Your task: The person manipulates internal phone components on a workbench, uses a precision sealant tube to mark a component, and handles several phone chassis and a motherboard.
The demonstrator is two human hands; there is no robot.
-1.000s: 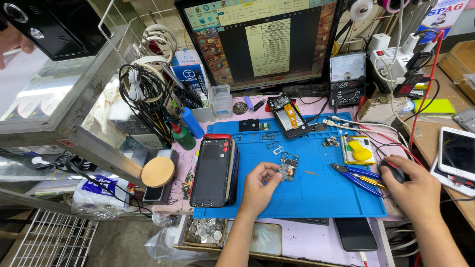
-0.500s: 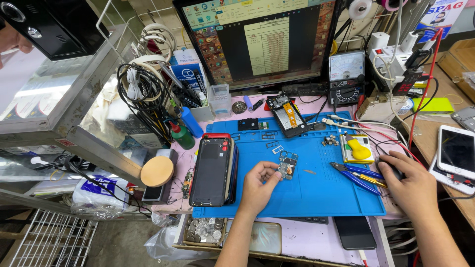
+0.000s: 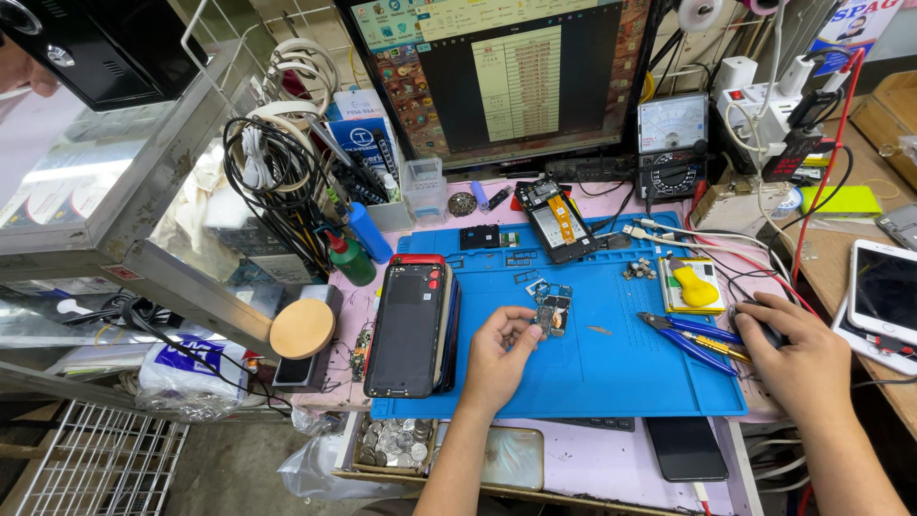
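At a cluttered repair worktop (image 3: 611, 459), the left hand (image 3: 497, 358) pinches a small dark circuit board (image 3: 551, 313) over the blue silicone mat (image 3: 611, 373), apparently inspecting it, while the right hand (image 3: 798, 349) cups a black computer mouse (image 3: 759, 330).

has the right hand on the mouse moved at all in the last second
No. The right hand rests over the black mouse just right of the blue-handled pliers, as before.

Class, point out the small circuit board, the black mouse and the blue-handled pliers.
small circuit board (image 3: 552, 313), head view, middle of the board.
black mouse (image 3: 755, 330), head view, its exposed front.
blue-handled pliers (image 3: 690, 342), head view, on the handles.
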